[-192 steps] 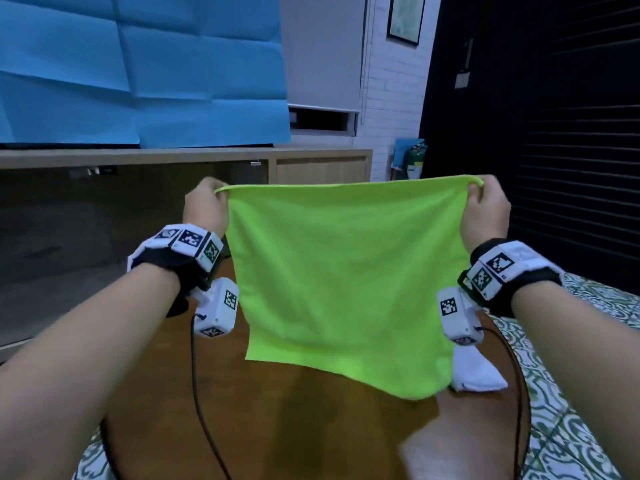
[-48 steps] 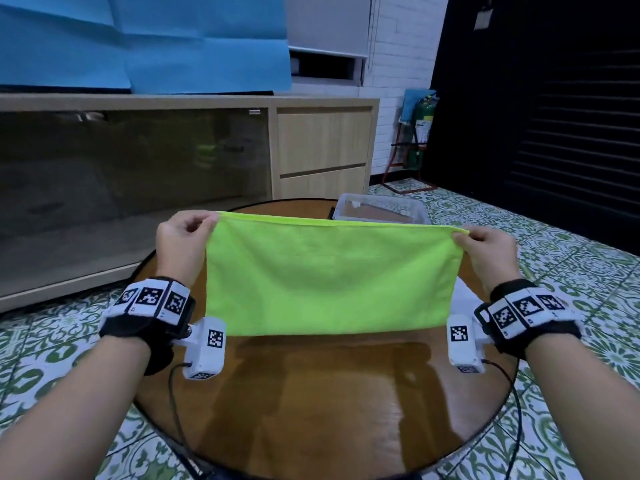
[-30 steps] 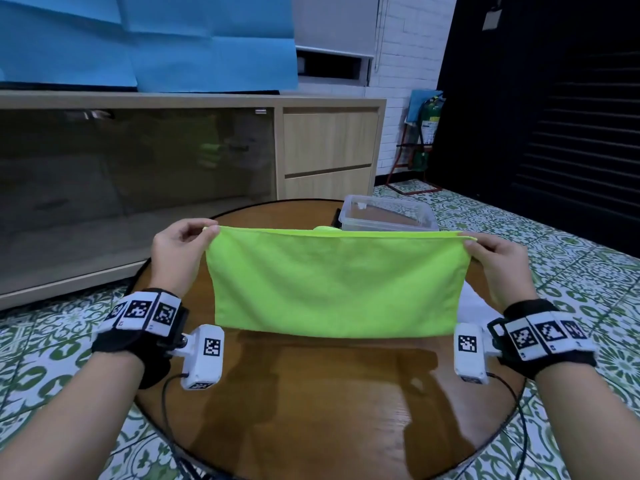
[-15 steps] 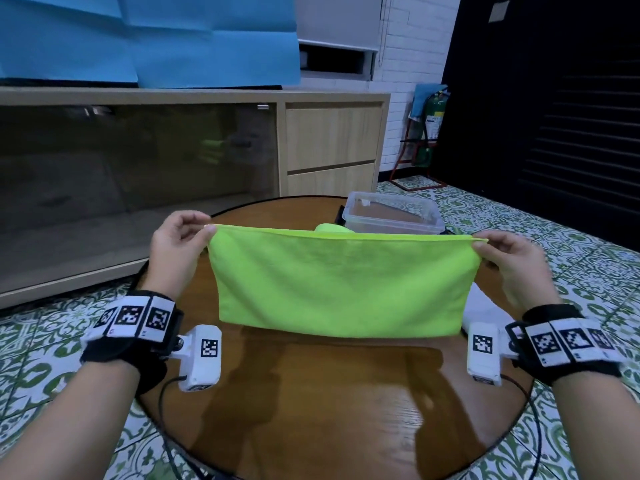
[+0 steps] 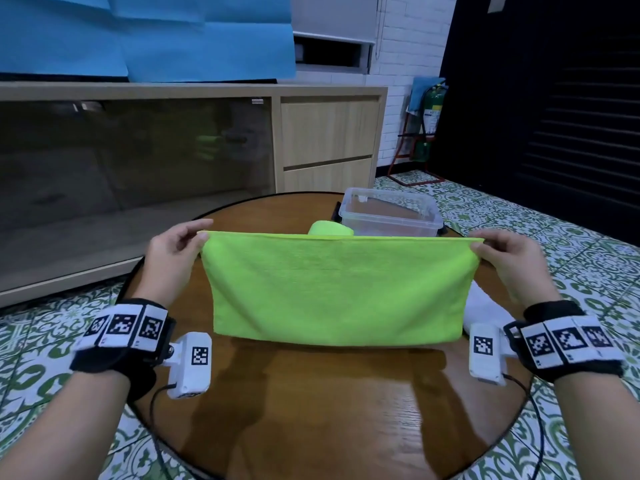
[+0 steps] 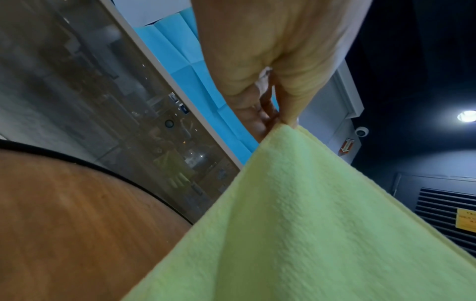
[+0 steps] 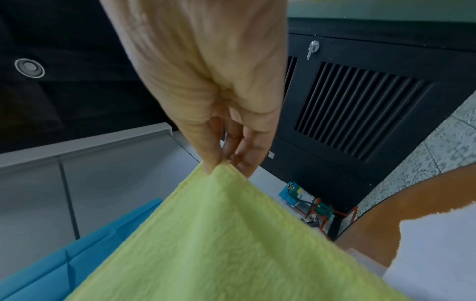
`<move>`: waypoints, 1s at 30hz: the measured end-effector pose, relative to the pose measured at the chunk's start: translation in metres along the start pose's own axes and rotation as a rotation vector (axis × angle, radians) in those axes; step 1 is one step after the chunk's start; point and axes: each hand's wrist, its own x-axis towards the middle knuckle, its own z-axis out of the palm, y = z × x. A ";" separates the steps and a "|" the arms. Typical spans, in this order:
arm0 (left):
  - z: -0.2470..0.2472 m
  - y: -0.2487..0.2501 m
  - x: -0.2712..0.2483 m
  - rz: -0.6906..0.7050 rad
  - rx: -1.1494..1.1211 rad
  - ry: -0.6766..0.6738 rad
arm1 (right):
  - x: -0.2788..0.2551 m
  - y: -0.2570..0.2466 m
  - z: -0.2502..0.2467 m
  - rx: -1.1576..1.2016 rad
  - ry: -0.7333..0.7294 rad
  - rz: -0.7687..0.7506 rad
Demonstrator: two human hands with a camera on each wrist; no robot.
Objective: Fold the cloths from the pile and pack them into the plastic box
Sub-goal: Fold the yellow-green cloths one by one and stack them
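Observation:
A lime green cloth, folded in half, hangs stretched over the round wooden table. My left hand pinches its upper left corner. My right hand pinches its upper right corner. Its lower folded edge is near or on the tabletop; I cannot tell which. Behind it stands a clear plastic box, with a second green cloth beside it. A white cloth lies at the right, partly hidden.
A low wooden cabinet with a dark glass front runs along the far wall. Patterned green floor tiles surround the table. Cables from the wrist cameras trail over the table's front edge. A fire extinguisher stands at the back right.
The cloth went from hanging full length to folded in half. Over the last second both hands have carried it slightly lower and farther out, keeping it taut.

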 end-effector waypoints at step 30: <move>0.051 -0.095 -0.007 -0.642 0.812 -0.603 | 0.010 0.075 0.033 -0.783 -0.321 0.382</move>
